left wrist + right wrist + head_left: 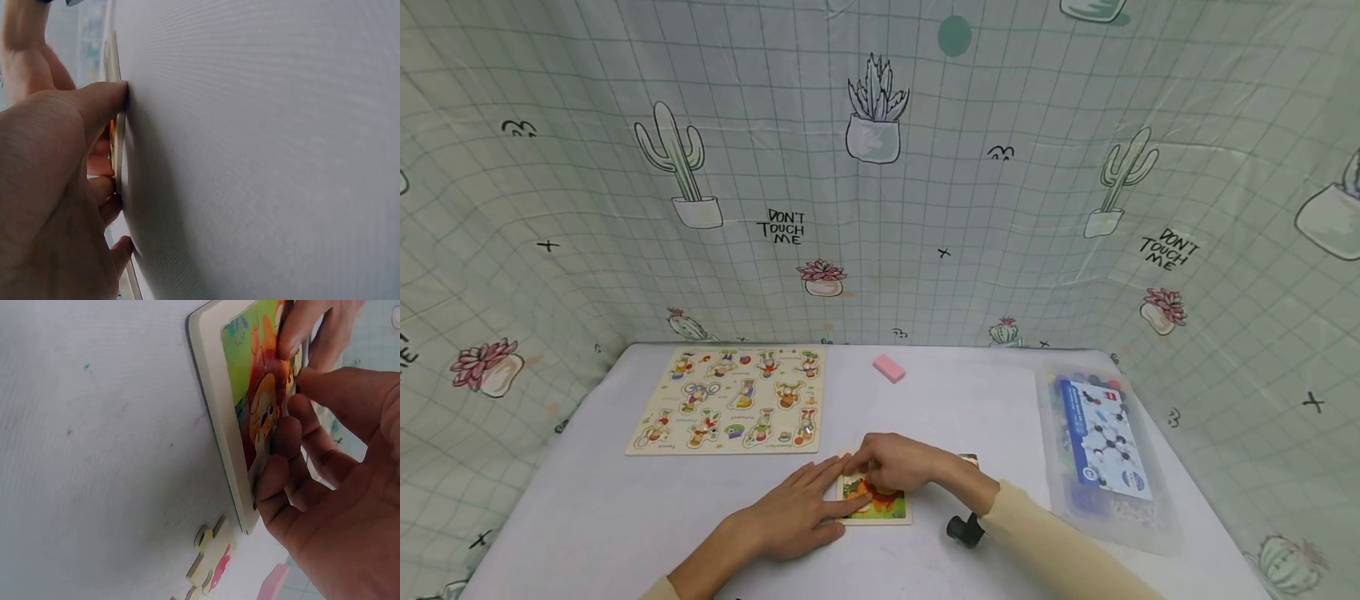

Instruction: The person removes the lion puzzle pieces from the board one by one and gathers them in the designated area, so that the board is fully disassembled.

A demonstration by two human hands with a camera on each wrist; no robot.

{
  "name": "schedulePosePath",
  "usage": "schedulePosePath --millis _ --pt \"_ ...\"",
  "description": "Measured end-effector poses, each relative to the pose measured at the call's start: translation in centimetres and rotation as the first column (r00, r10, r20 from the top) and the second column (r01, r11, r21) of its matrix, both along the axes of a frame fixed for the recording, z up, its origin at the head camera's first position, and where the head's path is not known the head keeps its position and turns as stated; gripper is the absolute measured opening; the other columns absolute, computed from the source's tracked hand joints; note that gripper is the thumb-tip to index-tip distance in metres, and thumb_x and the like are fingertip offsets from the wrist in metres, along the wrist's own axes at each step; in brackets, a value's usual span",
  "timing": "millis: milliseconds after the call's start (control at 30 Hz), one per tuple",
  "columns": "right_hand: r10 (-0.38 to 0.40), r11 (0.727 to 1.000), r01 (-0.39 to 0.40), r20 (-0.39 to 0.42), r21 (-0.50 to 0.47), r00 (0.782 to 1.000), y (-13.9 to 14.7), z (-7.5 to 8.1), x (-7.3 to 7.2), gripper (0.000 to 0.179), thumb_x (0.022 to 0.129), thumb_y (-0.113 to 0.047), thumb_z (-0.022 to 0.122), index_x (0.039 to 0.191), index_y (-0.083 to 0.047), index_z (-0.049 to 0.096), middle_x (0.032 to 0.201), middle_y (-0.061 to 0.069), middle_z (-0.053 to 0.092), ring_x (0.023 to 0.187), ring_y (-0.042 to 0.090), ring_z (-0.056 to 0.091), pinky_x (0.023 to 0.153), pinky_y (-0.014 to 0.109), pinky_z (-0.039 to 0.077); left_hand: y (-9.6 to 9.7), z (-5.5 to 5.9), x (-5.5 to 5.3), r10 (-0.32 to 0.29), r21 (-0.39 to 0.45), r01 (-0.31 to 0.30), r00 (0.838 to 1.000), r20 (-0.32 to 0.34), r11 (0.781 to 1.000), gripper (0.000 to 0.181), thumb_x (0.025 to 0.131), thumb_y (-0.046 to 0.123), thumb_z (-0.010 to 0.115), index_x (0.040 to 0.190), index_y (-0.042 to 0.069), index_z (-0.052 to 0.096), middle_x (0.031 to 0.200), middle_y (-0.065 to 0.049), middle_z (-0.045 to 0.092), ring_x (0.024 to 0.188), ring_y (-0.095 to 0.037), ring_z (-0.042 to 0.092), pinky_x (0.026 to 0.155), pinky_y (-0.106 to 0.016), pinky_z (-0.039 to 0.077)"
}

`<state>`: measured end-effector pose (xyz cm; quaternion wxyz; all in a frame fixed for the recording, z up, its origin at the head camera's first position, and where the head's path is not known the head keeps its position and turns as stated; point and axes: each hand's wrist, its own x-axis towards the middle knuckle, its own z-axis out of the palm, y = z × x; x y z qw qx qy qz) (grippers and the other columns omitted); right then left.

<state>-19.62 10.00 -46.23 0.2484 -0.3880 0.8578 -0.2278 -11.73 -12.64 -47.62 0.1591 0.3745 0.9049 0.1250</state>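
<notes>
A small wooden jigsaw puzzle (887,522) with a pale frame and a bright orange and green animal picture lies on the table. My left hand (793,508) lies at its left side with straight, spread fingers, one fingertip pressing on the picture. Over the upper part of the puzzle, my right hand (895,462) has its fingers curled down onto the picture. In the right wrist view, its thumb and index fingertip (303,407) pinch at a puzzle piece by the far side of the frame, mostly hidden by the fingers.
Loose puzzle pieces (215,556) lie beside the frame. A large wooden peg board (730,408) with figures sits at back left, a pink block (889,368) at back centre, a clear plastic box (1105,450) with a blue label at right. Patterned cloth (880,208) stands behind the table.
</notes>
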Motion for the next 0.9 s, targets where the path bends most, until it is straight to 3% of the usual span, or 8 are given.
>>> schedulePosePath --millis 533,900 --pt "-0.059 0.997 0.062 0.066 -0.044 0.996 0.17 0.05 -0.19 0.03 0.095 -0.004 0.061 0.119 -0.016 0.076 0.102 -0.005 0.062 0.084 0.005 0.052 0.076 0.021 0.048 0.19 0.45 -0.02 -0.018 -0.008 0.018 0.999 -0.029 1.0 0.047 0.105 0.042 0.048 0.152 0.041 0.042 0.166 -0.011 0.022 0.154 -0.028 0.017 0.12 -0.054 0.023" --pt "-0.092 0.989 0.103 0.101 -0.106 0.991 0.06 -0.57 -0.18 0.019 0.096 -0.014 0.066 0.111 -0.021 0.075 0.086 -0.011 0.061 0.076 0.003 0.052 0.07 0.02 0.045 -0.05 -0.13 -0.05 -0.032 -0.008 0.032 0.998 -0.05 0.999 0.047 0.106 0.043 0.045 0.153 0.04 0.041 0.168 -0.009 0.018 0.153 -0.03 0.018 0.119 -0.055 0.023"
